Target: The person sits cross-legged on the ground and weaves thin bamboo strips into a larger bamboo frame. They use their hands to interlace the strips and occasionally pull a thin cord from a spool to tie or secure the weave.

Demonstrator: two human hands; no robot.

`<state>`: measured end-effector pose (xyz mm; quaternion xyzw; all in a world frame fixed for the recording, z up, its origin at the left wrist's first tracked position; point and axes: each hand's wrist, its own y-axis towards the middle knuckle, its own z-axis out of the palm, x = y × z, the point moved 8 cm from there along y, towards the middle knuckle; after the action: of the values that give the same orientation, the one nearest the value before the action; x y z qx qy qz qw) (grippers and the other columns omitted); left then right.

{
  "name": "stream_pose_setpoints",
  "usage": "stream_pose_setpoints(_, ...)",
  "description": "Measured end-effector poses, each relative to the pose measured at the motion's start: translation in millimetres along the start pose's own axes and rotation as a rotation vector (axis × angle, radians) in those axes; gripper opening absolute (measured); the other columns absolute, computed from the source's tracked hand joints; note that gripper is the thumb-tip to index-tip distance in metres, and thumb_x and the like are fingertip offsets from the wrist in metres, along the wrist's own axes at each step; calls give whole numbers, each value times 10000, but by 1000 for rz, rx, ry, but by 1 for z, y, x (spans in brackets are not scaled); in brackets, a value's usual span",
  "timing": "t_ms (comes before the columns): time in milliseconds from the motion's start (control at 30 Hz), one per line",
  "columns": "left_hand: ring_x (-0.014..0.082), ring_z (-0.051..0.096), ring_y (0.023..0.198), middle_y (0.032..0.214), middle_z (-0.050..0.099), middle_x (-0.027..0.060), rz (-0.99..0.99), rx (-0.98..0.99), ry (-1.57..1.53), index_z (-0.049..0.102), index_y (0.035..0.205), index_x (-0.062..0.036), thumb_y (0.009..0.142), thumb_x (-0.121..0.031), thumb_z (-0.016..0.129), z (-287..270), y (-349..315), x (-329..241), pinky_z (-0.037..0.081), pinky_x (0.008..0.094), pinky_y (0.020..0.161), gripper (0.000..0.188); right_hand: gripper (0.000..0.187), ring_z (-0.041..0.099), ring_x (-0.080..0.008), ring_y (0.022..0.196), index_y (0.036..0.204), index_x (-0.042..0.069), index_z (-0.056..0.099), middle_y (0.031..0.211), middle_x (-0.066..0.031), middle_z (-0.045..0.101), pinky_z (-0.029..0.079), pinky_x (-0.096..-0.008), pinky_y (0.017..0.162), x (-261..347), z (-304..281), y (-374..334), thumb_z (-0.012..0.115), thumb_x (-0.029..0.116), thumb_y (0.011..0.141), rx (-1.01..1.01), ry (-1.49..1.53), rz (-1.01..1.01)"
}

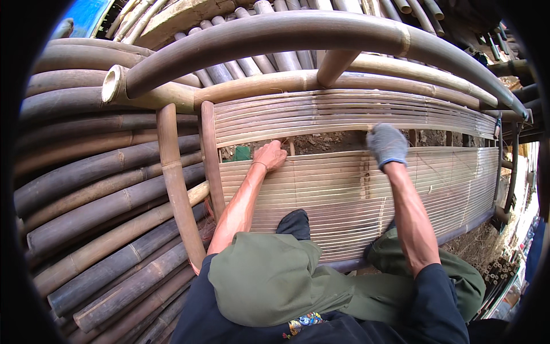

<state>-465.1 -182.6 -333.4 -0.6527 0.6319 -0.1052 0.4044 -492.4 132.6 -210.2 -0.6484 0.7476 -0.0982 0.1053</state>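
Note:
A bamboo frame carries a panel of thin bamboo slats (344, 195), with a second band of slats (344, 112) above and a gap showing bare earth between the two. My bare left hand (270, 155) grips the top edge of the lower slat panel near the left upright pole (209, 155). My right hand (387, 143), in a grey glove, is closed on the top slat at the gap, further right. A thick curved bamboo rail (298, 34) arches over the frame. My knees in green trousers press against the panel's lower part.
A large stack of long dark bamboo poles (97, 189) fills the left side. More poles (275, 11) lie beyond the frame at the top. Cut bamboo ends (498, 269) and dirt ground sit at the lower right.

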Motion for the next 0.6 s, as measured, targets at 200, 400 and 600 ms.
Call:
stream_pose_setpoints(200,410,609,1108,1148,651,256,-66,60,-79,631,1156,-43,850,-365,521,8,1,7,469,477,943,458,241,668,-442,886,862,21,740,925,-257,682,546,-490,769,154,114,0,572,186,809,320,389,-269)
stream_pose_setpoints(400,397,638,1051,1079,691,206,-42,30,-116,692,1149,-149,858,-408,530,3,1,3,483,452,928,422,281,691,-388,840,947,32,732,955,-246,686,524,-469,709,200,169,5,566,150,753,615,318,-743)
stream_pose_setpoints(600,338,684,899,935,725,154,-40,-165,-299,745,980,-105,830,-405,592,-9,-15,6,513,441,829,368,282,675,-365,796,988,11,713,901,-227,690,525,-429,748,170,112,-1,559,177,820,402,587,-709)
